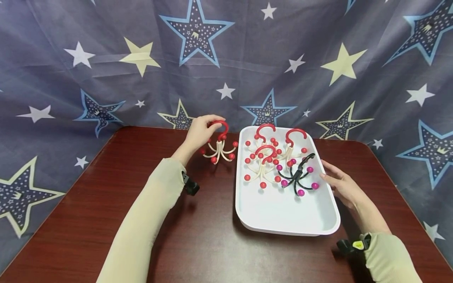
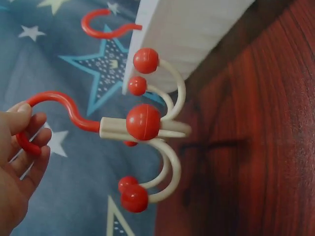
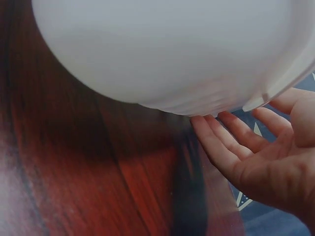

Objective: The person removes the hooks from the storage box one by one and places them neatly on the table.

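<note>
My left hand (image 1: 202, 131) pinches the red hook of a beige multi-arm hook hanger (image 1: 219, 149) with red ball tips, just left of the white tray. In the left wrist view, the hanger (image 2: 113, 128) hangs from thumb and fingers, its curved arms apart from the tabletop. My right hand (image 1: 345, 186) holds the right side of the tray (image 1: 283, 220), thumb over the rim and fingers below it. Seen from the right wrist, the fingers (image 3: 216, 147) touch the tray's outer wall. Inside the tray lie several hangers: beige ones (image 1: 262, 171) with red hooks, and a black one (image 1: 298, 177) with magenta balls.
A dark reddish-brown wooden table (image 1: 198, 243) carries the tray. Behind it hangs a grey-blue curtain (image 1: 233, 47) printed with stars. Dark straps with small devices sit on both wrists. The tray's front part shows bare white floor.
</note>
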Demonstrator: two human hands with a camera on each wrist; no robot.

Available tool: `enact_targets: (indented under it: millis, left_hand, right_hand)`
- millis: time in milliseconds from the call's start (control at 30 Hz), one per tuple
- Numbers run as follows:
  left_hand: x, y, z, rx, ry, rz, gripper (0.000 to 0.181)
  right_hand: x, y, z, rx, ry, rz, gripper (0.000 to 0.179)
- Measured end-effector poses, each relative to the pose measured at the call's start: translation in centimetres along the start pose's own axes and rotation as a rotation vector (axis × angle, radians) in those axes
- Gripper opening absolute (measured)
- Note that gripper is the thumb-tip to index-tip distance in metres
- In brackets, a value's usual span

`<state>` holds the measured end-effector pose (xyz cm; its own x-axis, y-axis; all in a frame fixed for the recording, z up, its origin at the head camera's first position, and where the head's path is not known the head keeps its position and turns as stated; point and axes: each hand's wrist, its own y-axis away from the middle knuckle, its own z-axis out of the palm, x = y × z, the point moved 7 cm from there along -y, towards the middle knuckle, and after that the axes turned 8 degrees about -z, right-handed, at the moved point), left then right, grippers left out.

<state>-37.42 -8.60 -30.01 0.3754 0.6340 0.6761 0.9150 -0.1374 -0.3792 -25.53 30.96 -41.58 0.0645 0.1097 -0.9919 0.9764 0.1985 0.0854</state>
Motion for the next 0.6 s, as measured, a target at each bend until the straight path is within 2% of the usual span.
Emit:
enact_targets:
  millis: [200,400,600]
  left_hand:
    - [-1.3,-0.3,1.2,0.025,-0.020,-0.095,0.019]
    - [-2.2,-0.3,2.1,0.032,0.000,-0.103,0.019]
    - [-2.4,-0.5,2.0,0.048,-0.016,-0.127,0.019]
  right_hand:
    - [-0.1,-0.1,0.5,-0.019,-0.089,-0.054,0.065]
    - [0.0,-0.1,0.8,-0.027,-0.142,-0.090,0.063]
    - [0.0,-0.1,0.8,-0.026,-0.170,-0.107,0.064]
